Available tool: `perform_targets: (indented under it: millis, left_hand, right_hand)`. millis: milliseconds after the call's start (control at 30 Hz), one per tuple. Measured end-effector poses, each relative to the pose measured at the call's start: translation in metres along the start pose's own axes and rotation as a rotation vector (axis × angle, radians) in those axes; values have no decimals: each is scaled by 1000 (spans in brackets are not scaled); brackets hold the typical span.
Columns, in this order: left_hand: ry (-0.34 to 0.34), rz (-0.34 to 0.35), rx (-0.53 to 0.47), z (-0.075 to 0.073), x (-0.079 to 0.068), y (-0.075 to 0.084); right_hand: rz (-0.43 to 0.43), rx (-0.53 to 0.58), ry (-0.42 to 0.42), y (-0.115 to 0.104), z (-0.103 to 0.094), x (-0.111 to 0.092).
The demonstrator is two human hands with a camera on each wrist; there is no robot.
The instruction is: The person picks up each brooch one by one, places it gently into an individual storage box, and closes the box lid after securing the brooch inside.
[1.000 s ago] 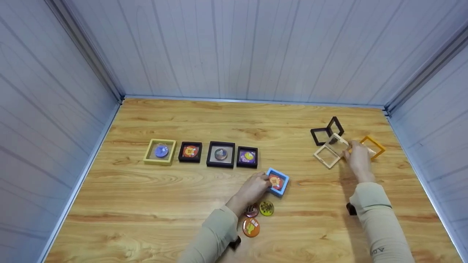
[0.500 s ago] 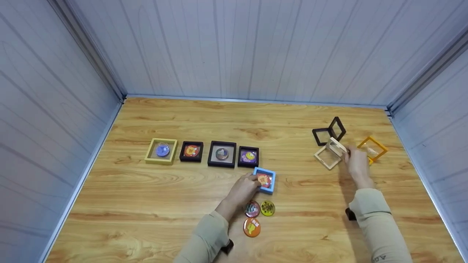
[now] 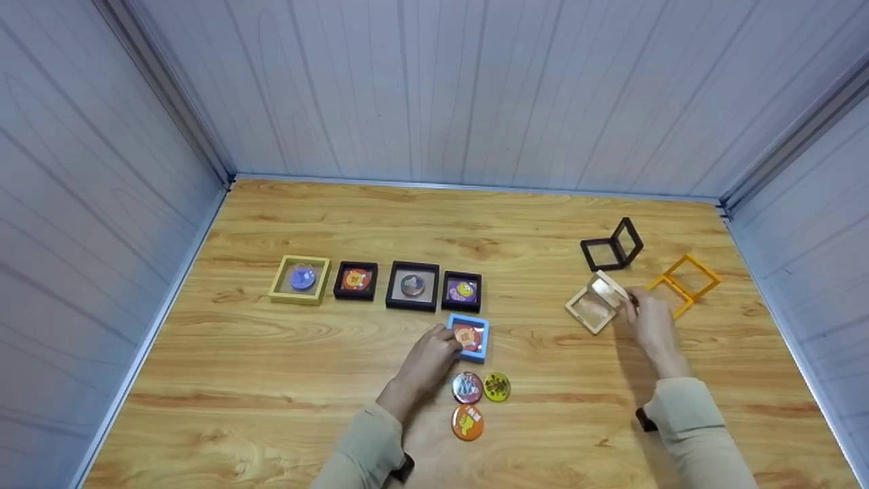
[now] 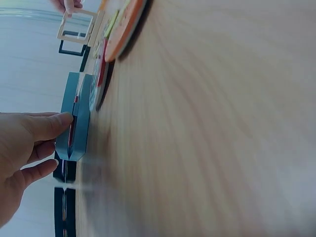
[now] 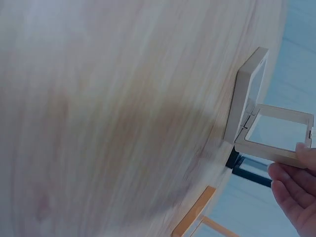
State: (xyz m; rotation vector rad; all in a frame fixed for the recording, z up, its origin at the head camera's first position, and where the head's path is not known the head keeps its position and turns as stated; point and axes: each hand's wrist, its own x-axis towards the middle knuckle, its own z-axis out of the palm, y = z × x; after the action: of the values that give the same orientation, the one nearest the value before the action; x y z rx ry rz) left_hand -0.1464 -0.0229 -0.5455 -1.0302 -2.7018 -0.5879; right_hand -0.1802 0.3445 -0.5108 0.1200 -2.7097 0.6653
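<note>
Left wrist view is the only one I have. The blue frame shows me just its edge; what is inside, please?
Observer: The head view shows a round red badge inside the blue frame.
Operator: Thank you. Beyond it I see two dark frames. What ends that row on the left?
Observer: A yellow frame, in the head view.
Operator: Far away I see the right hand with the beige frame. What is to the hand's right?
Observer: In the head view, an orange frame lies there, unfolded open on the table.

Blue frame (image 3: 485, 341) encloses badge (image 3: 468, 337); cream frame (image 3: 603, 301) gapes.
</note>
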Motion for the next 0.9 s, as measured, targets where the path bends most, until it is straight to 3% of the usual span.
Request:
perform_targets:
  millis: [133, 333, 567, 900]
  left_hand:
    - [42, -4, -35, -4, -10, -6]
    - [51, -7, -52, -9, -24, -16]
    - [69, -57, -63, -20, -43, -26]
    - [-23, -214, -64, -38, -63, -37]
  right_hand:
    - [-16, 43, -14, -10, 2, -9]
    - [-45, 79, -34, -24, 7, -18]
    - [-73, 85, -67, -37, 9, -26]
    - [-112, 99, -91, -55, 14, -32]
